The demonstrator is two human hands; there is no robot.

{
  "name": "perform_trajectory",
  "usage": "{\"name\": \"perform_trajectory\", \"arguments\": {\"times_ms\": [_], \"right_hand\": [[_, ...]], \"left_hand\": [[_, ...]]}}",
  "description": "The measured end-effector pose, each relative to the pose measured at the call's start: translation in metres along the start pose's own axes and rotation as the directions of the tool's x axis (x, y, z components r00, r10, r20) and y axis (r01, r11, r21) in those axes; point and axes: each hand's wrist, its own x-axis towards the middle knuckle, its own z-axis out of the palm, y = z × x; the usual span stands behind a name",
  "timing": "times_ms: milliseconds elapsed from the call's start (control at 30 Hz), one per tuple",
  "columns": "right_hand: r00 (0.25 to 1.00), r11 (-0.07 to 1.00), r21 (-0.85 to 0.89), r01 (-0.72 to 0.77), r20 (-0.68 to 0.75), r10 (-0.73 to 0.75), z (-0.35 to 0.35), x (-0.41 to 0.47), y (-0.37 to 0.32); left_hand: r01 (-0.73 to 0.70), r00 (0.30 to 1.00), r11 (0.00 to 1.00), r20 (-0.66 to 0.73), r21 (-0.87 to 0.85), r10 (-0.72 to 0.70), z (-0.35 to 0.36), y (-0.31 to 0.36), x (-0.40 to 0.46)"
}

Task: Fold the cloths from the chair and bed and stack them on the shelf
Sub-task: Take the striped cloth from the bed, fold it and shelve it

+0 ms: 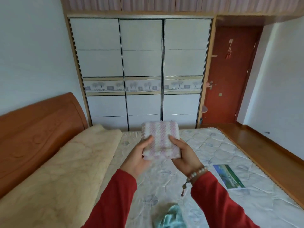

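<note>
bare quilted white mattress (205, 145) on a wooden bed
a folded cream blanket (69, 162) lies along its left side, a crumpled teal cloth (171, 217) at the near edge, a green printed label (228, 176) to the right

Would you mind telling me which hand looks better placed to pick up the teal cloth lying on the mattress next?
Probably the left hand. Both hands hold the folded pink-and-white cloth, but the teal cloth lies crumpled near the left sleeve, slightly closer than the right hand.
</note>
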Motion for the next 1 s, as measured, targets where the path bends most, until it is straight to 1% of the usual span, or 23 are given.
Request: {"name": "perform_trajectory", "arguments": {"times_ms": [233,367,500,600,733,833,933,1000], "right_hand": [[0.994,0.996,0.023,0.092,-0.057,-0.090,0.018,-0.040,-0.055],[0.981,0.987,-0.003,0.163,-0.102,-0.163,0.014,-0.065,-0.084],[0.966,0.978,-0.020,0.208,-0.153,-0.209,0.001,-0.089,-0.106],[0.943,0.969,-0.061,0.241,-0.219,-0.248,-0.014,-0.112,-0.124],[0.898,0.954,-0.085,0.288,-0.323,-0.300,-0.041,-0.156,-0.154],[0.849,0.939,-0.111,0.325,-0.402,-0.342,-0.067,-0.195,-0.180],[0.805,0.917,-0.130,0.376,-0.445,-0.393,-0.090,-0.240,-0.208],[0.766,0.898,-0.149,0.414,-0.476,-0.432,-0.101,-0.270,-0.228]], "left_hand": [[-0.007,0.989,0.996,0.144,-0.084,0.019,0.068,0.012,-0.001],[0.024,0.978,0.990,0.209,-0.139,0.006,0.102,0.003,0.006],[0.091,0.959,0.984,0.281,-0.156,-0.044,0.130,-0.016,0.019],[0.160,0.931,0.973,0.352,-0.167,-0.093,0.154,-0.037,0.032],[0.277,0.872,0.952,0.449,-0.131,-0.192,0.200,-0.075,0.047],[0.346,0.826,0.935,0.499,-0.082,-0.262,0.245,-0.108,0.051],[0.419,0.756,0.906,0.575,-0.058,-0.312,0.296,-0.141,0.048],[0.451,0.716,0.891,0.619,-0.057,-0.322,0.329,-0.163,0.047]]}}
